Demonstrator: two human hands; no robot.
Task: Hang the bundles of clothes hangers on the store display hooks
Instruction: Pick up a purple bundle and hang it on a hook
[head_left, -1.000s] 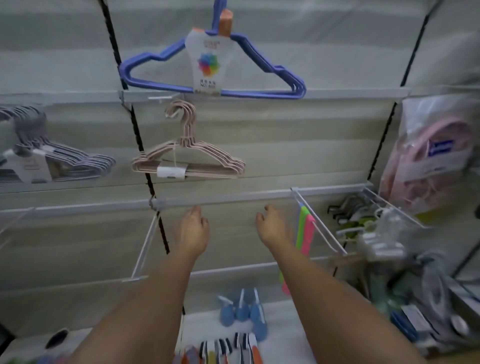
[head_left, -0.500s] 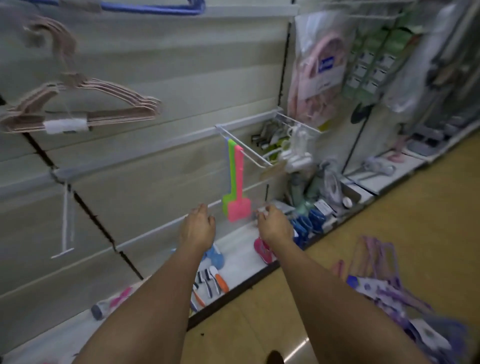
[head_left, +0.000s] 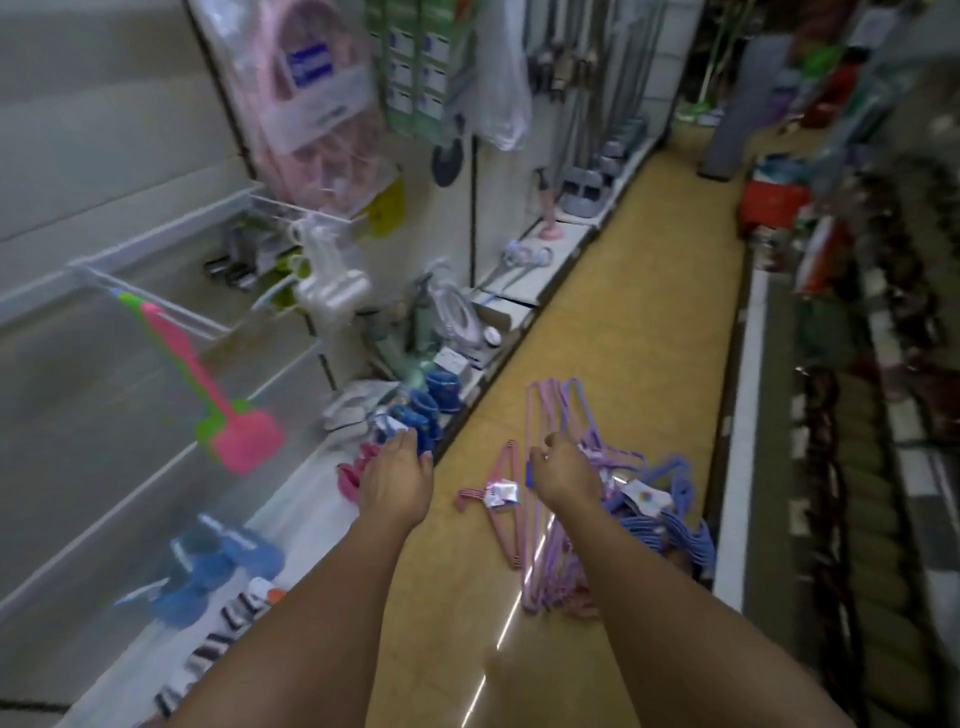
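Purple, pink and blue hanger bundles (head_left: 582, 499) lie heaped on yellow floor (head_left: 649, 291).

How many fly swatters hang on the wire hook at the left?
2: a pink fly swatter in front and a green fly swatter right behind it, mostly covered. Blur could hide more.

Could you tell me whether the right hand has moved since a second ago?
Yes. The right hand has left the wall rail and now reaches over the hanger bundles on the floor, holding nothing.
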